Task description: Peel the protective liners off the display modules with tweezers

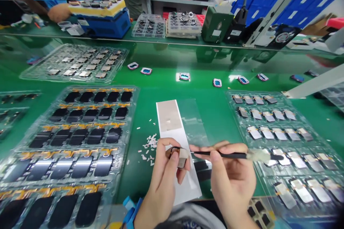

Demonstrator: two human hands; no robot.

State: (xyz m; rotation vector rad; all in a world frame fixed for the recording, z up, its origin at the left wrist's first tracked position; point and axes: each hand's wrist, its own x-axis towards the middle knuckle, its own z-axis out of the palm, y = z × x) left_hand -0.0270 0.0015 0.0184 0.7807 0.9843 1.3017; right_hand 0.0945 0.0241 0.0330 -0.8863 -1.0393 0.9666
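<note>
Green glossy desk [212,139] spreads across our view, with shelves beyond it and a co-worker's hand [59,12] far off at 11 o'clock. Our left hand [163,182] comes in at 6 o'clock, its fingers [168,146] closed in a pinch on a small brown-and-silver part [182,158] above a white paper strip [178,139]. Our right hand [232,175] has its fingers closed round black tweezers [223,154], whose tips reach the part at about 9 o'clock from that hand.

White scraps [150,142] lie just off the strip at 9 o'clock, and we judge them to be work already done. The tray of black screens [131,94] at 9 o'clock and the tray of silver-backed parts [242,94] at 3 o'clock both look well filled, so much seems left. Ring-framed parts [184,76] sit in a loose row at 12 o'clock.

Our working room is a narrow lane of green between those trays. The tweezers' white-wrapped end already overhangs the right tray's edge.
</note>
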